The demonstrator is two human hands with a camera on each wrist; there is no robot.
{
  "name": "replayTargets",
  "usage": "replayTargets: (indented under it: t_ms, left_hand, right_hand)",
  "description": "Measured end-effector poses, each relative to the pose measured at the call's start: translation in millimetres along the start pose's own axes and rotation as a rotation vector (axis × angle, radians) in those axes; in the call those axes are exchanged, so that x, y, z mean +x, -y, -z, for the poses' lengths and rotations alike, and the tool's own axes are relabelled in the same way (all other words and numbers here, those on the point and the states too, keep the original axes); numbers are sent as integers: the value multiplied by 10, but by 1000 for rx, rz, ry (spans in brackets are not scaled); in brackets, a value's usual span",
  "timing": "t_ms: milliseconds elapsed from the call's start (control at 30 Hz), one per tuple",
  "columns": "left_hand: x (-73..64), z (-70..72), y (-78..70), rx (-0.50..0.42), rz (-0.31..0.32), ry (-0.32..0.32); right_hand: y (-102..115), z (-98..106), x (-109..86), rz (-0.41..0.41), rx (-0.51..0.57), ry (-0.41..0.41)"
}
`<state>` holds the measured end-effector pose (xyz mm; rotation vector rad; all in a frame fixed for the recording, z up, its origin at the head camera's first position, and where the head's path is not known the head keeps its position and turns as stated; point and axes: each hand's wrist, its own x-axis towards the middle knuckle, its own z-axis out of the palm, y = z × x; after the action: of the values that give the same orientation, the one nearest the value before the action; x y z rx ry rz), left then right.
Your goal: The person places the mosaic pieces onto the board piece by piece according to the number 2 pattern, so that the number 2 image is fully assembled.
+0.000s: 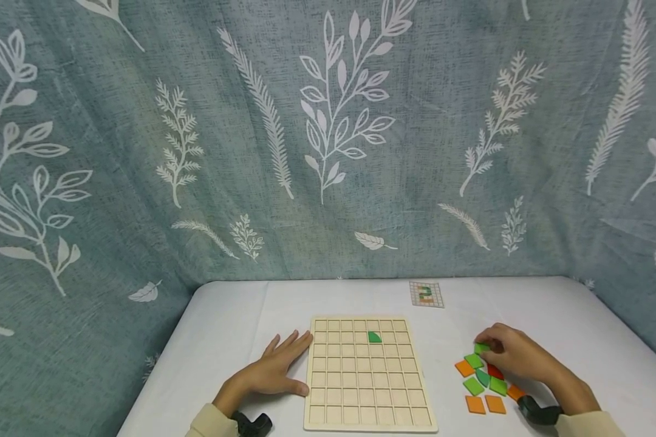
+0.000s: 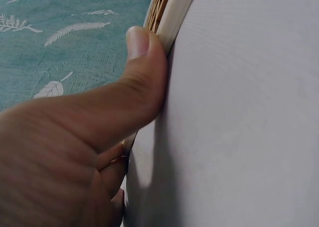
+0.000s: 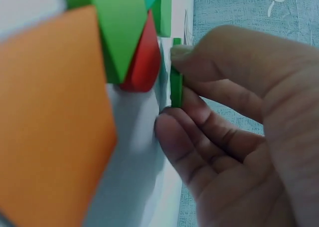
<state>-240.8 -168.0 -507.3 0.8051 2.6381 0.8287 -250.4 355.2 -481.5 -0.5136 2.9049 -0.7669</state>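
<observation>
My left hand [image 1: 272, 370] lies with fingers spread at the left edge of a wooden grid board [image 1: 356, 381], thumb and fingertips against its rim. In the left wrist view the thumb [image 2: 142, 70] presses on the board's side. A dark green quarter-circle tile [image 1: 374, 337] sits in one cell of an upper row. To the right of the board, my right hand [image 1: 516, 353] pinches a green tile [image 3: 176, 90] between thumb and fingers, at the far end of a group of loose tiles. Its fingers partly cover a red tile [image 1: 494, 371].
Several orange tiles [image 1: 475, 405] and light green tiles [image 1: 473, 386] lie near the right hand, with a teal quarter-circle tile [image 1: 482, 377] among them. A small pattern card [image 1: 426, 295] is behind the board on the white table [image 1: 229, 321]. A leaf-print curtain [image 1: 328, 224] hangs behind.
</observation>
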Motion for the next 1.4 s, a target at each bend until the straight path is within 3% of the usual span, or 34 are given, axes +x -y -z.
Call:
replayTargets:
  t_ms: [233,533,767,1400]
  left_hand:
    - [-3,-12,0,9,13,-8]
    - [11,7,4,6,12,-16]
    - [3,12,-22,-3,3,-22]
    - [4,2,-10,-2,-11,-15]
  right_hand:
    - [78,-51,18,56,15,-39]
    - [403,-91,107,274,57,-108]
    - [607,-185,162,295,97,-70]
    - [984,-412,500,382,-1,-67]
